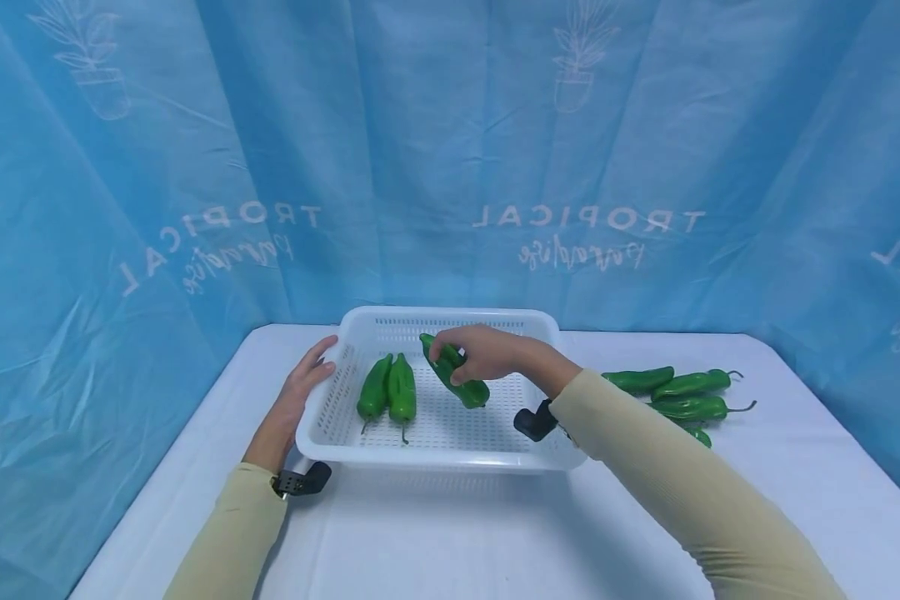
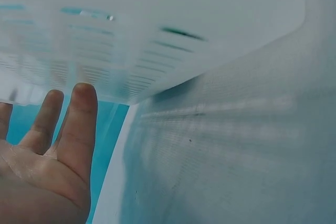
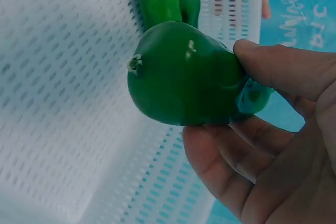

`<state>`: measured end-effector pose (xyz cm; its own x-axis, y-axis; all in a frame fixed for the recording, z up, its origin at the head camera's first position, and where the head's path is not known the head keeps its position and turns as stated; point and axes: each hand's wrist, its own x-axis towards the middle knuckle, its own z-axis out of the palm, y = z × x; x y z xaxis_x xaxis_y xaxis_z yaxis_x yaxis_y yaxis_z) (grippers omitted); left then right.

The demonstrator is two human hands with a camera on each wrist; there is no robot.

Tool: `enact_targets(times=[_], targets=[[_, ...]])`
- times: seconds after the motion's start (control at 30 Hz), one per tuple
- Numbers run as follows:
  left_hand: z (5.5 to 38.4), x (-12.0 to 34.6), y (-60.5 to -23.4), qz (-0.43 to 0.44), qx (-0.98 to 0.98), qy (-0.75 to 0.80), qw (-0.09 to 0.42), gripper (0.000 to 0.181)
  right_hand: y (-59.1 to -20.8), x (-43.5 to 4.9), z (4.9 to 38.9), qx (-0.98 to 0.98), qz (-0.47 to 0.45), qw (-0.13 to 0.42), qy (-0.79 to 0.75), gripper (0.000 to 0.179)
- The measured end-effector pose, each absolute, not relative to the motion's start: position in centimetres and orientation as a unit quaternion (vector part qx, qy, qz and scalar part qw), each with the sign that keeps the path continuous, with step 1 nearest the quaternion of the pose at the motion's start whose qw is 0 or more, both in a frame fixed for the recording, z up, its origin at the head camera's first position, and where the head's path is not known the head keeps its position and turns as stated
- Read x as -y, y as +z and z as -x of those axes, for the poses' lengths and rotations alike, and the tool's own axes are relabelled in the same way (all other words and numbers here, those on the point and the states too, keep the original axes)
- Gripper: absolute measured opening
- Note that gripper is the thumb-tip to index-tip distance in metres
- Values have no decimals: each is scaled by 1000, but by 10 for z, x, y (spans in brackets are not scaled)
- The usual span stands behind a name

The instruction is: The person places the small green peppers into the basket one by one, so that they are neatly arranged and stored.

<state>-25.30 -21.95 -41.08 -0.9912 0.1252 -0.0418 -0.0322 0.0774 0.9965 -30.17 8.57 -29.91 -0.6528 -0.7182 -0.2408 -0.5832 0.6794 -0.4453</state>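
Note:
My right hand (image 1: 482, 354) pinches a green pepper (image 3: 184, 77) between thumb and fingers, over the inside of a white perforated basket (image 1: 450, 457). In the right wrist view the pepper's blunt stem end faces the camera. Two more green peppers, one darker (image 1: 375, 389) and one brighter (image 1: 402, 392), lie side by side in the basket's left half, stems toward the front. At the basket's left side is my left hand (image 1: 306, 383), fingers extended along the wall. The left wrist view shows its fingertips (image 2: 84, 94) right at the slotted wall, palm facing the camera.
Several green peppers (image 1: 693, 407) lie in a loose pile on the white table (image 1: 450, 542), right of the basket and partly behind the right sleeve. A blue printed curtain (image 1: 435, 150) hangs behind the table and along both sides.

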Motion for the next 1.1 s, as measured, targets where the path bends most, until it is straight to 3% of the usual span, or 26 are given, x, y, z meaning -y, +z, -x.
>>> enact_targets(times=[0.33, 1.1], targets=[[252, 221, -411, -35, -732, 679, 49, 62, -302, -77, 335, -885, 261, 289, -256, 42], [254, 219, -412, -32, -737, 674, 35, 59, -360, -58, 344, -877, 159, 297, -342, 38]])
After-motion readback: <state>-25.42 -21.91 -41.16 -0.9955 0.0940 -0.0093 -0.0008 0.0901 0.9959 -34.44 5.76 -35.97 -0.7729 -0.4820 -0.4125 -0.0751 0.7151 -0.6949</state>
